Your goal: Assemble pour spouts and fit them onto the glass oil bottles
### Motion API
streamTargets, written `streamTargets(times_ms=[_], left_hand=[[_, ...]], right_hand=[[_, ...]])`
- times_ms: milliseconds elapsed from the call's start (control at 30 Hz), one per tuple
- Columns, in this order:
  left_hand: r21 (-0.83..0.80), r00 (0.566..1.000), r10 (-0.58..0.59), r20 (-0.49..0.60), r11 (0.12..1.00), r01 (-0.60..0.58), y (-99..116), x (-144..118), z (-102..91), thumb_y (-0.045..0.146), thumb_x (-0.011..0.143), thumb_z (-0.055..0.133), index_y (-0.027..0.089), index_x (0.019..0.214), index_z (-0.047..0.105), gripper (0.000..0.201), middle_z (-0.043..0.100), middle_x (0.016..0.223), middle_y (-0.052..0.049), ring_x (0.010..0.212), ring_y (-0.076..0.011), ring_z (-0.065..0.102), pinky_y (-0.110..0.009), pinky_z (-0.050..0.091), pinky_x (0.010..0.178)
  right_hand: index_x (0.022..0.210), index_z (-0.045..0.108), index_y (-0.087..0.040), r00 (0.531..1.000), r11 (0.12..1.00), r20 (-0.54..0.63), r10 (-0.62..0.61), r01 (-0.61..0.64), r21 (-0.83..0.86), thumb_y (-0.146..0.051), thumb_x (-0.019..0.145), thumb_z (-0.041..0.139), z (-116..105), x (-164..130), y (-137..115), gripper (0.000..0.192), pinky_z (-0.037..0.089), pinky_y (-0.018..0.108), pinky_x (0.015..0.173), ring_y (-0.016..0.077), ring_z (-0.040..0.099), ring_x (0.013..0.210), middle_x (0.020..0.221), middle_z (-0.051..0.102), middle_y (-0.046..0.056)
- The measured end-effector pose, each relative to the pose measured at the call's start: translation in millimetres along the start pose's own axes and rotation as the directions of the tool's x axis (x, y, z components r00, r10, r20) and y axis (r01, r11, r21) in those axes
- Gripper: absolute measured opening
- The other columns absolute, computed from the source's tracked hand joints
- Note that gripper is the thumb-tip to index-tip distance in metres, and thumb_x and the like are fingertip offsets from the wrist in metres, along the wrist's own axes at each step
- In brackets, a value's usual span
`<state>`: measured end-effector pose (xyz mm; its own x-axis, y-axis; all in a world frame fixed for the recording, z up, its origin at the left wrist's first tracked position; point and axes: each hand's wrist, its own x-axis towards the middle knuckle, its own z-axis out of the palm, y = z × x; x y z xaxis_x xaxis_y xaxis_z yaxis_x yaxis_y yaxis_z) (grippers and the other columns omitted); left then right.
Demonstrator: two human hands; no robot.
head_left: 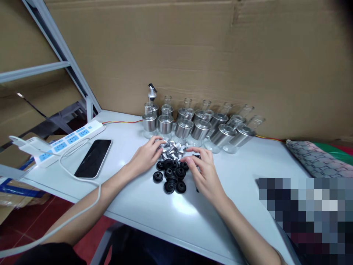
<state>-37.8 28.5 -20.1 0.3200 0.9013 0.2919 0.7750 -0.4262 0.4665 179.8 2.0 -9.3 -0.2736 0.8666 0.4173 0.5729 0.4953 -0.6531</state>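
White table (154, 209): heap of silver pourer spouts (172, 149) beside black rubber stoppers (171, 175), both piled centrally within easy reach. Left hand (146, 154), fingers loosely spread, rests on the spouts; right hand (205, 171) picks among the stoppers, grip unclear. Behind: steel-sleeved glass bottles (193, 125) in rows. Left: smartphone (93, 158), power strip (66, 141).

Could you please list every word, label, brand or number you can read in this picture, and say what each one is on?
No text can be read anywhere.
Power strip: blue sockets only, any marks too small to read.
Phone: screen dark, blank.
Glass bottles with metal collars: no labels visible.
Cardboard wall: plain.
Lower right is pixelated.
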Motion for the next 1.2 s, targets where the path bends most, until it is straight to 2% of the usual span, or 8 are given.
streamTargets(times_ms=[100,167,267,333,533,733,1000,1200], left_hand=[[0.024,0.997,0.05,-0.051,0.999,-0.049,1,0,-3.6,0.024,0.094,0.039,0.018,0.115,0.056,0.027,0.049,0.12,-0.01,0.105,-0.0201,0.056,-0.035,0.049,0.089],[0.055,0.989,0.133,-0.063,0.99,-0.13,3,0,-8.2,0.025,0.092,0.045,0.017,0.107,0.06,0.023,0.051,0.111,-0.009,0.103,-0.021,0.053,-0.036,0.047,0.089],[0.06,0.963,0.269,0.033,0.961,-0.27,6,0,-14.5,0.031,0.089,0.053,0.017,0.095,0.064,0.018,0.053,0.102,-0.007,0.098,-0.0213,0.05,-0.038,0.044,0.089],[0.041,0.948,0.302,0.099,0.951,-0.307,8,-1,-16.6,0.033,0.087,0.056,0.017,0.089,0.064,0.017,0.055,0.099,-0.007,0.096,-0.0213,0.049,-0.039,0.042,0.088],[-0.181,0.939,0.328,0.105,0.935,-0.306,14,-1,-20.0,0.025,0.083,0.063,0.016,0.082,0.063,0.008,0.055,0.099,-0.005,0.099,-0.0191,0.049,-0.036,0.042,0.09],[-0.339,0.913,0.361,0.193,0.897,-0.283,16,-1,-23.2,0.016,0.077,0.067,0.019,0.079,0.069,0.004,0.059,0.116,-0.006,0.111,-0.0205,0.052,-0.041,0.038,0.1],[-0.446,0.91,0.342,0.234,0.87,-0.212,16,-1,-24.5,0.011,0.077,0.064,0.015,0.073,0.065,0.005,0.064,0.103,-0.006,0.095,-0.0155,0.06,-0.034,0.043,0.092],[-0.477,0.917,0.313,0.247,0.863,-0.166,17,-1,-24.5,0.011,0.077,0.063,0.015,0.089,0.059,0.014,0.064,0.093,-0.004,0.088,-0.014,0.06,-0.029,0.047,0.082]], right_hand=[[0.085,0.07,-0.022,1.0,1.0,0.008,0.023,-0.023,0.01,-0.035,0.095,0.041,-1,1,3,0.034,0.034,0.049,0.098,0.0274,0.045,0.11,0.111,0.058,0.009],[0.085,0.07,-0.022,1.0,1.0,0.011,0.018,-0.019,0.01,-0.035,0.094,0.042,0,2,3,0.032,0.034,0.049,0.098,0.0274,0.045,0.11,0.11,0.059,0.009],[0.085,0.07,-0.021,1.0,1.0,-0.006,0.011,-0.011,-0.003,-0.035,0.093,0.044,0,2,2,0.03,0.035,0.049,0.097,0.0275,0.046,0.109,0.11,0.059,0.01],[0.084,0.07,-0.021,1.0,1.0,-0.024,0.008,-0.008,-0.012,-0.035,0.093,0.045,-1,2,2,0.03,0.035,0.048,0.096,0.0273,0.046,0.108,0.11,0.06,0.01],[0.083,0.07,-0.021,0.997,1.0,-0.075,0.003,-0.003,-0.01,-0.035,0.092,0.047,-3,3,3,0.029,0.038,0.045,0.093,0.0262,0.047,0.105,0.107,0.061,0.009],[0.083,0.07,-0.02,0.995,1.0,-0.102,-0.006,0.006,-0.007,-0.035,0.092,0.047,-6,4,3,0.029,0.039,0.043,0.092,0.0254,0.048,0.104,0.106,0.062,0.01],[0.082,0.07,-0.021,0.994,1.0,-0.107,-0.009,0.007,-0.012,-0.035,0.092,0.048,-6,3,3,0.027,0.038,0.044,0.091,0.0253,0.049,0.103,0.105,0.062,0.009],[0.081,0.068,-0.021,0.997,1.0,-0.082,0.0,0.001,0.013,-0.033,0.09,0.051,-5,5,3,0.023,0.038,0.045,0.092,0.0248,0.051,0.1,0.099,0.064,0.008]])
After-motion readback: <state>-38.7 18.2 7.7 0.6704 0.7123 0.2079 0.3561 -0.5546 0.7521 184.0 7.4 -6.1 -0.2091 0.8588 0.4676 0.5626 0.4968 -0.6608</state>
